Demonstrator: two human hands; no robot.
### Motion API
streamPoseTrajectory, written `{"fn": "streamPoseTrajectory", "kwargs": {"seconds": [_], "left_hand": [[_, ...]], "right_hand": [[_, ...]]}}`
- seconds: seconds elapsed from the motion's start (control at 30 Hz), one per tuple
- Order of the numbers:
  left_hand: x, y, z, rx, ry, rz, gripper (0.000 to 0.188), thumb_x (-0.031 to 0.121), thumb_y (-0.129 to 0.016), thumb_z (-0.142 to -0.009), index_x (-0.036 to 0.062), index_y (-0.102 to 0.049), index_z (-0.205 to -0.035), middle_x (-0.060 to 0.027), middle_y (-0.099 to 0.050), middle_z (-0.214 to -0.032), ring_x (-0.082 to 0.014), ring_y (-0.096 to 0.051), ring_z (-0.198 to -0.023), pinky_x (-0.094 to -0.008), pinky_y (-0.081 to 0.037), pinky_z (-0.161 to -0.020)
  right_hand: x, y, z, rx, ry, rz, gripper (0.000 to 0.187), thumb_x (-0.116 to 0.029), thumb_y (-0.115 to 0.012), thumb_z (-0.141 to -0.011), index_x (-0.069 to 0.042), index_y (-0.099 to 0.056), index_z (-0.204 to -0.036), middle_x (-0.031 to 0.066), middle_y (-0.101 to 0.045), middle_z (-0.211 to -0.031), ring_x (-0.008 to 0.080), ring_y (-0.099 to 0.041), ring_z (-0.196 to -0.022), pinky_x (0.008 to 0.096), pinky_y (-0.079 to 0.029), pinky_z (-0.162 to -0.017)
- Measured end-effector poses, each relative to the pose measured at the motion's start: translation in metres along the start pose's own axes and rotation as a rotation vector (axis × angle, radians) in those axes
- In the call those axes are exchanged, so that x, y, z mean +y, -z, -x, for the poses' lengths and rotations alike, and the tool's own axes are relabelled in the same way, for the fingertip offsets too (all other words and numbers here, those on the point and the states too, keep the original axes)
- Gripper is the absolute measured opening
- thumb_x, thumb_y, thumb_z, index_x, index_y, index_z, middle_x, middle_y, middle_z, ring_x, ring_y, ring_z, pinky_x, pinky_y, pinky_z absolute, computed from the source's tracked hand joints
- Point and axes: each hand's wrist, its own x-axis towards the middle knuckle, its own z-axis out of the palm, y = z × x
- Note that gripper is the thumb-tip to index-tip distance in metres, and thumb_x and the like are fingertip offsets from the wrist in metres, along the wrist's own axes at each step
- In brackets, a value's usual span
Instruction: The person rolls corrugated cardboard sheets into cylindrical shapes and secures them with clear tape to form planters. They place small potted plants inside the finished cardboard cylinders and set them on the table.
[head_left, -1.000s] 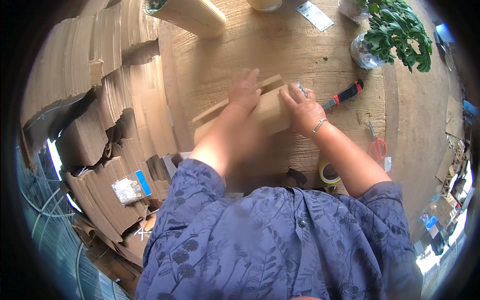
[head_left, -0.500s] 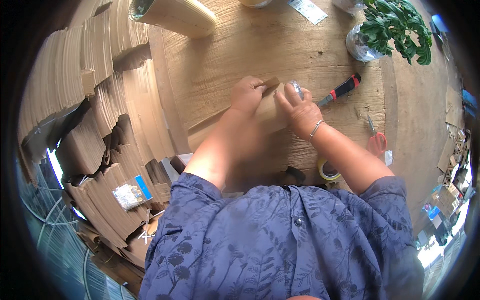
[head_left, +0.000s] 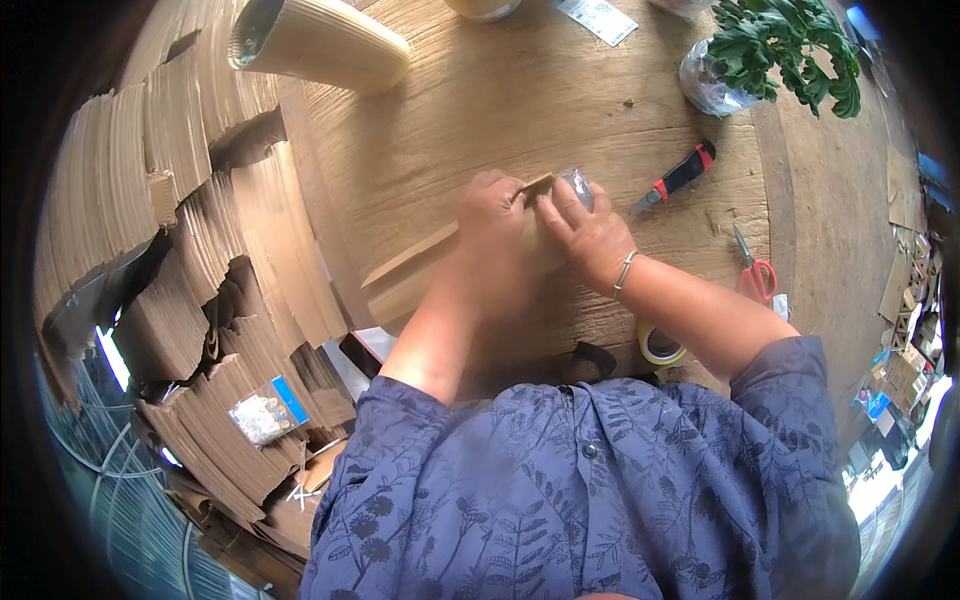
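Observation:
A narrow brown cardboard box (head_left: pixel 540 243) lies slanting on the wooden table in front of me, partly hidden by my left arm. My left hand (head_left: pixel 490 207) is closed on a raised flap at its far end, fingers curled and thumb against the flap. Over the same end my right hand (head_left: pixel 590 237) bends its fingers round a shiny clear plastic piece (head_left: pixel 577 184), its thumb on the cardboard. What the plastic piece is I cannot make out. Just right of that hand lies a red and black utility knife (head_left: pixel 680 178), blade toward the hand.
Red-handled scissors (head_left: pixel 757 278) and a tape roll (head_left: pixel 660 345) lie near my right forearm. A potted plant (head_left: pixel 790 50) stands far right, a ribbed cream tube (head_left: pixel 325 45) far left. Stacked cardboard sheets (head_left: pixel 110 150) line the left, with a small packet (head_left: pixel 265 415) on them.
Both hands have shifted slightly nearer on the box, staying on its far end. The whole view has moved a little.

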Motion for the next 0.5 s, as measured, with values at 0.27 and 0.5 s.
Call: {"fn": "streamPoseTrajectory", "kwargs": {"seconds": [0.27, 0.5], "left_hand": [[0.034, 0.034, 0.025, -0.226, -0.153, -0.066, 0.055, 0.022, -0.082, -0.071, 0.0054, -0.067, -0.121, -0.0115, -0.063, -0.112, -0.0339, -0.056, -0.109, -0.0440, -0.046, -0.098], [0.022, 0.024, 0.035, -0.344, 0.076, -0.119, 0.085, 0.031, -0.090, -0.062, 0.0060, -0.058, -0.137, -0.0116, -0.054, -0.131, -0.0336, -0.047, -0.125, -0.0408, -0.040, -0.111]], "right_hand": [[0.000, -0.003, 0.001, 0.037, -0.009, -0.037, 0.071, -0.012, -0.064, -0.083, -0.017, -0.039, -0.150, 0.0190, -0.034, -0.154, 0.0528, -0.044, -0.127, 0.0471, -0.054, -0.099], [0.043, -0.004, 0.007, 0.359, -0.306, -1.064, 0.082, -0.010, -0.081, -0.073, -0.012, -0.044, -0.146, 0.0180, -0.038, -0.150, 0.0401, -0.049, -0.129, 0.0479, -0.050, -0.104]]}}
